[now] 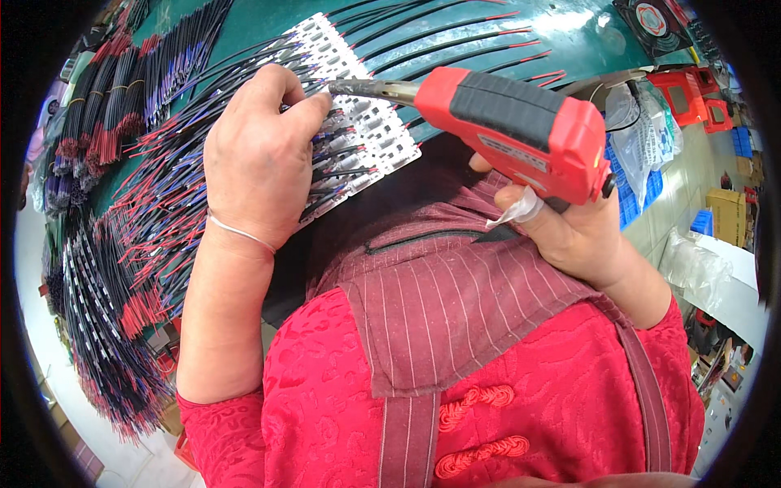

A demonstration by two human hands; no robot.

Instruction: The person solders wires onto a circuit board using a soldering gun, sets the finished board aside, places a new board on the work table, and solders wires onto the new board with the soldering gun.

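Observation:
My left hand (259, 154) is closed in a pinch over a white panel (370, 130), its fingertips on a thin black wire right at the metal tip of a soldering gun. This red and black soldering gun (521, 122) has a long narrow tip reaching left across the panel. My right hand (582, 236) grips it from below, with white tape round one finger; part of the grip is hidden. Small pale parts cover the panel in rows. Many black wires (167, 187) with red and blue ends fan out to the left of it and beneath my left hand.
Tied bundles of wires (106, 93) lie at the far left, and a loose bunch (106, 325) hangs at the table's left edge. More wires (455, 53) stretch over the green table (268, 16). A fan (651, 20) stands far right, near red plastic pieces (687, 93) and a plastic bag (643, 130).

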